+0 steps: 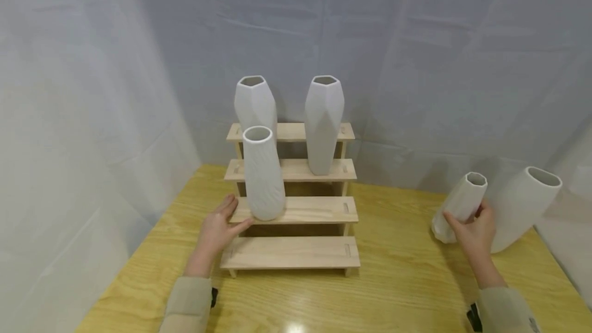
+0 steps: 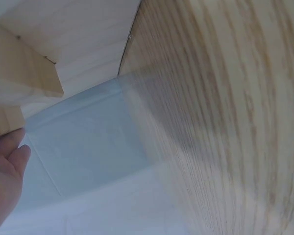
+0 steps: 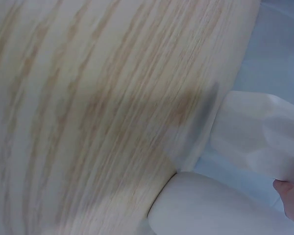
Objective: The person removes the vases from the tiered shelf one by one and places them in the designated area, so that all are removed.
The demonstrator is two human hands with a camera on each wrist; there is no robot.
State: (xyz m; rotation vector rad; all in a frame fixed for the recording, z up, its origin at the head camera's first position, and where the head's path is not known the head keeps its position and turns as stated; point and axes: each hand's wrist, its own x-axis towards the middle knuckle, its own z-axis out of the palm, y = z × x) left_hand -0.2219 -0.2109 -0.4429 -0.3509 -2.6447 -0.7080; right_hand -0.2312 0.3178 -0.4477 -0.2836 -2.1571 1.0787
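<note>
Pale unfinished pine on the four-step wooden riser (image 1: pixel 296 209), with faint straight grain. Matte white on all five vases: fine wavy ribbing over the round-mouthed vase (image 1: pixel 262 173), plain flat facets on the two tall faceted vases (image 1: pixel 255 104) (image 1: pixel 324 122), facets too on the small tilted vase (image 1: pixel 460 207), smooth white on the large vase (image 1: pixel 522 207). Golden yellow across the table (image 1: pixel 398 281), streaked with darker brown grain. Pale blue-grey, creased backdrop cloth (image 1: pixel 416 55). Beige sleeves (image 1: pixel 187 304).
</note>
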